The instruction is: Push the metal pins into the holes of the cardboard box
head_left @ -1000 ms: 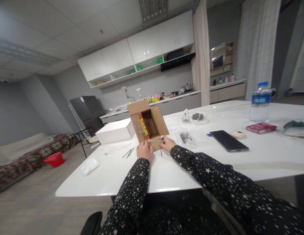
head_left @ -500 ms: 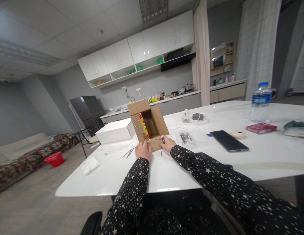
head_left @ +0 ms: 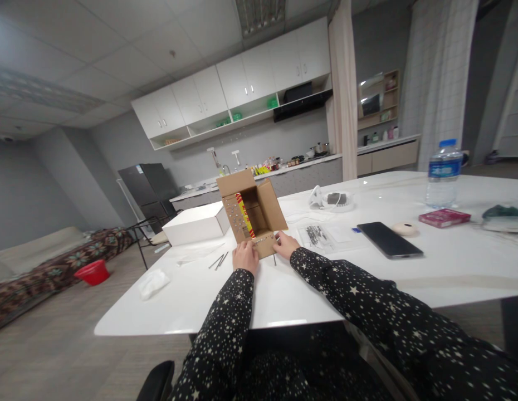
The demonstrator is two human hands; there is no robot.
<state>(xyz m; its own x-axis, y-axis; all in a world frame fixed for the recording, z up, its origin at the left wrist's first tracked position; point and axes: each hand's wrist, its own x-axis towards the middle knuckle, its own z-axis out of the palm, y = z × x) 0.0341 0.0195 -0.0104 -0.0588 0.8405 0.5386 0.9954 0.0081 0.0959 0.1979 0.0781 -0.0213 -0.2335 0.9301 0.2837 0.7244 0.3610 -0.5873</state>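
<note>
Bench (head_left: 367,289): a white top that carries everything here; the person sits at its near edge, both starred sleeves reaching forward.
White box (head_left: 195,224): closed, lying flat just left of the carton and behind it.
Cardboard carton (head_left: 253,214): lies on its side near the middle of the bench, its open mouth facing the person and slightly upward; its long axis runs from the person away toward the far kitchen wall. Flaps are spread: one up at the top, one out to the right, one lying on the bench at the near side. A red and yellow print shows on the inner left wall.
Change: over the last second nothing has shifted apart from a slight drift of the camera; carton and both hands sit where they were, so the work at the near flap looks paused or very fine.
Left hand (head_left: 245,256): rests on the near flap at its left end, fingers curled down onto the cardboard.
Right hand (head_left: 286,245): on the same flap at its right end, fingers bent; they may be pinching something small, too small to tell.
Phone (head_left: 389,240): dark, face up, well right of the hands.
Loose metal pins (head_left: 219,260): thin, lying on the bench just left of the left hand.
</note>
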